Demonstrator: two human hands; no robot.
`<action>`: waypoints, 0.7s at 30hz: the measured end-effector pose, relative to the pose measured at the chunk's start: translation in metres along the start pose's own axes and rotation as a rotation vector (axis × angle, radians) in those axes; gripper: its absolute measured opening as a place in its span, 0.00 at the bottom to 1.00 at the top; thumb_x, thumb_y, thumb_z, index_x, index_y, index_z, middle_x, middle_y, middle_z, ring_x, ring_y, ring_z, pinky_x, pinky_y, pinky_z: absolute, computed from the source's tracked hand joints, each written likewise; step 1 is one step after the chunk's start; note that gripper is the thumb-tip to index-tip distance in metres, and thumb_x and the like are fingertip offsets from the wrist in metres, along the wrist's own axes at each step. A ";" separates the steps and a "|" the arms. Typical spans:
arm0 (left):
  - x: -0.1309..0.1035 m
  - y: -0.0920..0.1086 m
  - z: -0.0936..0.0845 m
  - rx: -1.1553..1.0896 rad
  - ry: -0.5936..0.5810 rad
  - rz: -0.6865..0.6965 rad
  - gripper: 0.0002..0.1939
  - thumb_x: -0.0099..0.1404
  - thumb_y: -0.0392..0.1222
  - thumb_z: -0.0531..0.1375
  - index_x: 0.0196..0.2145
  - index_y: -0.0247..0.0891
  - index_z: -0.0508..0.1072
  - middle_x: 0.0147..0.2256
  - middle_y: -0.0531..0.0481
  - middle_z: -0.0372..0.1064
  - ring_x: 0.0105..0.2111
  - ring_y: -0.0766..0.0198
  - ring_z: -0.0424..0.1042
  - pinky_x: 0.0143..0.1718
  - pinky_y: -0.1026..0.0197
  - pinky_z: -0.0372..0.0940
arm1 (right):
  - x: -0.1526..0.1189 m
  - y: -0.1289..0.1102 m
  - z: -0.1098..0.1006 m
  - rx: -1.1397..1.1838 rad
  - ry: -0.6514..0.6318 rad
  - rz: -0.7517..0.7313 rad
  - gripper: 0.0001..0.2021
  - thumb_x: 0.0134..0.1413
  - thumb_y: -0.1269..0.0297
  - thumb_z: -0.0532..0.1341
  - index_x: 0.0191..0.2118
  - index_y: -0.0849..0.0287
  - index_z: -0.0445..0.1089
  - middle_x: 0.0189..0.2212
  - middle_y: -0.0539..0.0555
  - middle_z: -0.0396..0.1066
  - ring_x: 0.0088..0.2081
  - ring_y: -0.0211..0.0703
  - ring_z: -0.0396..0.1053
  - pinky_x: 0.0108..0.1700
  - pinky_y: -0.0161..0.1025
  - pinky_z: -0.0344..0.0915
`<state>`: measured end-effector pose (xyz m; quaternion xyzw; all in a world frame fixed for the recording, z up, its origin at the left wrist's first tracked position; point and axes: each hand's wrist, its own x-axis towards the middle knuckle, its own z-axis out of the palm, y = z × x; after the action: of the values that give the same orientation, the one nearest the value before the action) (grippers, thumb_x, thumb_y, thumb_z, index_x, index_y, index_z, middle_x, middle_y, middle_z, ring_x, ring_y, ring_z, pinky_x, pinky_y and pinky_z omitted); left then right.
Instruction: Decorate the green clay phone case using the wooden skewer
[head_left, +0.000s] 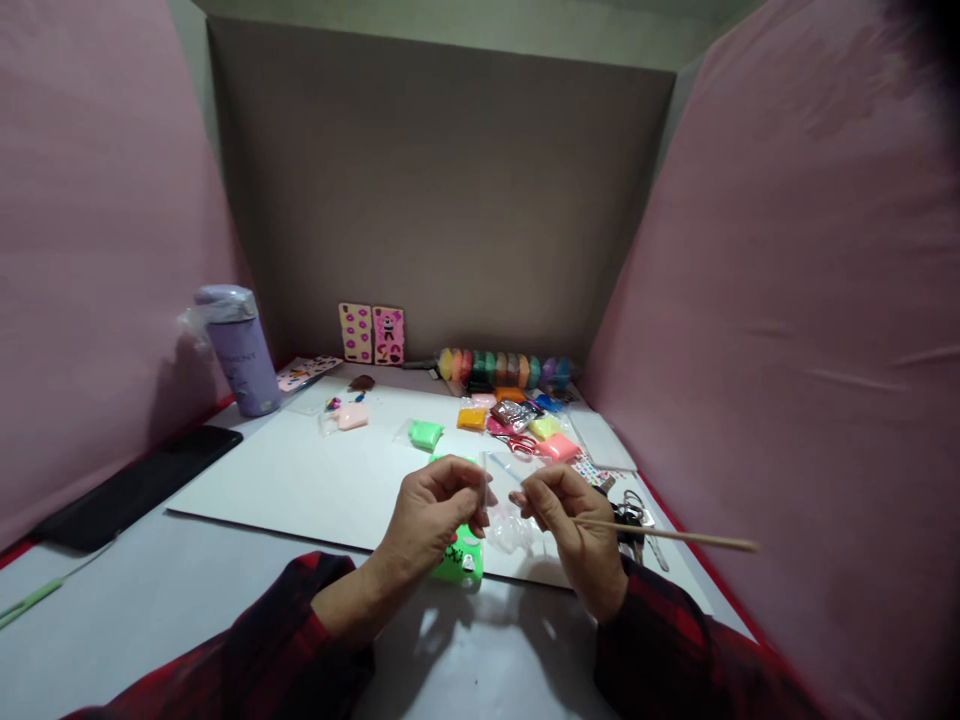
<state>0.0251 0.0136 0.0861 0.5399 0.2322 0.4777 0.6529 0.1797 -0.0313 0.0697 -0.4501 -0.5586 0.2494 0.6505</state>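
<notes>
My left hand (442, 505) pinches the edge of a small clear plastic bag (496, 464), held above the white board. Across from it, my right hand (574, 530) is closed around a thin wooden stick (690, 539), which points out to the right. The fingertips of this hand are also at the bag's other side; whether they grip it I cannot tell. Partly hidden below my left hand lies a bright green piece (459, 568) with small red, black and white decorations. Crumpled clear plastic (514, 533) rests on the board between my hands.
Several clay packets, including green (426, 434) and coral (558, 447), lie on the white board (300, 480) near red scissors (517, 443). Keys (637, 515) are by my right hand. A purple bottle (244, 355) stands at left. Two decorated panels (373, 334) lean against the back wall.
</notes>
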 end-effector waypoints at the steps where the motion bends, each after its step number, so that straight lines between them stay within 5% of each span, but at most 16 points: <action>1: 0.000 0.000 0.000 0.011 0.003 -0.012 0.08 0.53 0.39 0.64 0.29 0.32 0.72 0.21 0.53 0.70 0.19 0.70 0.66 0.21 0.66 0.63 | 0.000 0.000 0.000 0.002 0.001 -0.008 0.10 0.55 0.59 0.59 0.28 0.59 0.66 0.19 0.47 0.65 0.20 0.33 0.62 0.21 0.31 0.62; 7: -0.002 0.000 -0.001 0.115 -0.073 -0.121 0.13 0.55 0.42 0.63 0.35 0.31 0.77 0.20 0.51 0.69 0.20 0.69 0.67 0.25 0.65 0.64 | 0.000 0.004 -0.002 -0.036 -0.032 -0.025 0.08 0.55 0.61 0.59 0.28 0.59 0.66 0.18 0.46 0.64 0.20 0.34 0.63 0.21 0.31 0.61; 13: -0.002 -0.002 0.001 0.211 -0.095 -0.185 0.13 0.51 0.44 0.66 0.32 0.32 0.78 0.23 0.51 0.69 0.18 0.70 0.65 0.18 0.66 0.64 | -0.003 0.008 -0.002 -0.099 -0.052 -0.026 0.08 0.55 0.62 0.60 0.29 0.59 0.67 0.19 0.47 0.66 0.21 0.34 0.64 0.23 0.31 0.61; 21: -0.005 -0.006 0.003 0.334 -0.039 -0.111 0.08 0.53 0.41 0.65 0.26 0.32 0.76 0.25 0.51 0.70 0.21 0.72 0.64 0.18 0.71 0.61 | -0.011 0.010 0.000 -0.233 -0.077 -0.130 0.06 0.57 0.63 0.58 0.31 0.58 0.68 0.20 0.46 0.66 0.20 0.33 0.63 0.23 0.31 0.60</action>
<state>0.0276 0.0085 0.0804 0.6365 0.3251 0.3849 0.5840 0.1790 -0.0358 0.0557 -0.4757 -0.6363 0.1573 0.5866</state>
